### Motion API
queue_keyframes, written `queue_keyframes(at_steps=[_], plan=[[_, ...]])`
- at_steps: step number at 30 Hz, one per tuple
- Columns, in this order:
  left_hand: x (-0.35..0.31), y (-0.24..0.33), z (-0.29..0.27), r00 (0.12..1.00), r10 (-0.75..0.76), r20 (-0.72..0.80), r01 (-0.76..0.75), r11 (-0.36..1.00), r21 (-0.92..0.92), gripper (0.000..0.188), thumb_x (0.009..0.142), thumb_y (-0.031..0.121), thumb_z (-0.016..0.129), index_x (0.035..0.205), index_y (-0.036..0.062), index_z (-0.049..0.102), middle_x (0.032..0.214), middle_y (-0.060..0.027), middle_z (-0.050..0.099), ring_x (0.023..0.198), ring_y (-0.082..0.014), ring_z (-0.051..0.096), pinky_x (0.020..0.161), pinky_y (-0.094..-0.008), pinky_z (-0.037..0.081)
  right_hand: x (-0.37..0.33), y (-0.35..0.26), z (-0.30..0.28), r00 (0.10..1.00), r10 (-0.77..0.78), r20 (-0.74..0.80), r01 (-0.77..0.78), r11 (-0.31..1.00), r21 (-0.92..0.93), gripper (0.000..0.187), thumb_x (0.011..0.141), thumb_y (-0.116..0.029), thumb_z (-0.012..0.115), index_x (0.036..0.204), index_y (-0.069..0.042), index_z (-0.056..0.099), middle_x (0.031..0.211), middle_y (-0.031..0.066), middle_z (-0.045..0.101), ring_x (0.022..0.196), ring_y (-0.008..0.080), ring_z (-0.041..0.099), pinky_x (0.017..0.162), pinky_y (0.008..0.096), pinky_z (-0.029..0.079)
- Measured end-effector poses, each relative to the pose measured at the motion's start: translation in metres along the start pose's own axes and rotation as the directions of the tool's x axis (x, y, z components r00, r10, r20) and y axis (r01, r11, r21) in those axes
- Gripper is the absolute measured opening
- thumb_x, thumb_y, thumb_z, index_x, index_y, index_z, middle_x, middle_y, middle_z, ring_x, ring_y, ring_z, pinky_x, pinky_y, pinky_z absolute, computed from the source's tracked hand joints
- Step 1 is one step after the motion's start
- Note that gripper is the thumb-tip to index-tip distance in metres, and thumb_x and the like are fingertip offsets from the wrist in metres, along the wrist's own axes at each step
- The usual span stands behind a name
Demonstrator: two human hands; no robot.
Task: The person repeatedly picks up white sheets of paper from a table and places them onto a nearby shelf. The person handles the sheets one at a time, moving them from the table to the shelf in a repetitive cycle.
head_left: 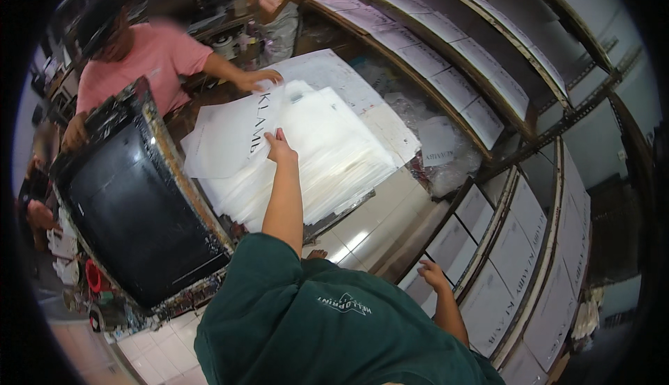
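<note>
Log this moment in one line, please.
Left hand: at printed sheet | Right hand: beside racked sheets | Co-worker: one hand at sheet, other on black framed panel | Paper stack: on white table

A stack of sheets (338, 148) lies on the table (327, 64), a loose sheet (223, 137) overlapping its left side. A frame (143, 204) stands left, a co-worker (153, 57) behind it; sheet-laden racks (540, 135) stand right.

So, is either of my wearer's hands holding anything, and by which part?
The left hand seems to pinch the printed white sheet by its right-hand edge. The right hand, by the rack, shows nothing in it.
</note>
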State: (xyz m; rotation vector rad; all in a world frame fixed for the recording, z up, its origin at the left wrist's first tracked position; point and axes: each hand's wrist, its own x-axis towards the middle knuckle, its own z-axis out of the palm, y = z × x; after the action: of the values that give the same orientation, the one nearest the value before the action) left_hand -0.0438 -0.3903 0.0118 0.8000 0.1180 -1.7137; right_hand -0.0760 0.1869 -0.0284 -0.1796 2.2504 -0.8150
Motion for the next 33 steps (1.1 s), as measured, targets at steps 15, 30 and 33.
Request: queue_keyframes(at_steps=[15, 30, 33], plan=[[-0.366, -0.103, 0.010, 0.445, -0.656, 0.610, 0.323, 0.753, 0.574, 0.059, 0.092, 0.045, 0.033, 0.123, -0.0042, 0.036, 0.115, -0.0146, 0.050, 0.105, -0.0183, 0.049, 0.096, -0.0272, 0.036, -0.013, -0.345, -0.103, 0.633, -0.400, -0.663, 0.618, 0.777, 0.121, 0.017, 0.075, -0.017, 0.060, 0.077, 0.000, 0.063, 0.067, 0.0088, 0.063, 0.059, 0.0151, 0.058, 0.055, 0.0292, 0.045], [-0.445, -0.013, 0.003, -0.889, 0.443, 0.112, 0.070, -0.110, 0.991, 0.061, 0.069, 0.047, 0.071, 0.104, -0.0009, 0.059, 0.091, -0.0188, 0.059, 0.079, -0.0276, 0.060, 0.075, -0.0405, 0.046, -0.456, -0.220, -0.199, 0.390, -0.008, -0.921, 0.076, 0.997, 0.024, 0.042, 0.079, -0.025, 0.053, 0.117, -0.008, 0.053, 0.109, 0.0080, 0.055, 0.100, 0.0192, 0.051, 0.086, 0.0342, 0.040], [-0.454, -0.024, 0.015, -0.886, 0.424, 0.187, 0.113, -0.193, 0.975, 0.061, 0.066, 0.048, 0.072, 0.100, -0.0005, 0.060, 0.088, -0.0197, 0.060, 0.073, -0.0265, 0.061, 0.071, -0.0392, 0.046, -0.521, -0.237, -0.150, -0.006, 0.364, -0.931, -0.259, 0.899, 0.353, 0.036, 0.083, -0.023, 0.054, 0.116, -0.008, 0.054, 0.103, 0.0031, 0.056, 0.093, 0.0123, 0.049, 0.082, 0.0271, 0.039]])
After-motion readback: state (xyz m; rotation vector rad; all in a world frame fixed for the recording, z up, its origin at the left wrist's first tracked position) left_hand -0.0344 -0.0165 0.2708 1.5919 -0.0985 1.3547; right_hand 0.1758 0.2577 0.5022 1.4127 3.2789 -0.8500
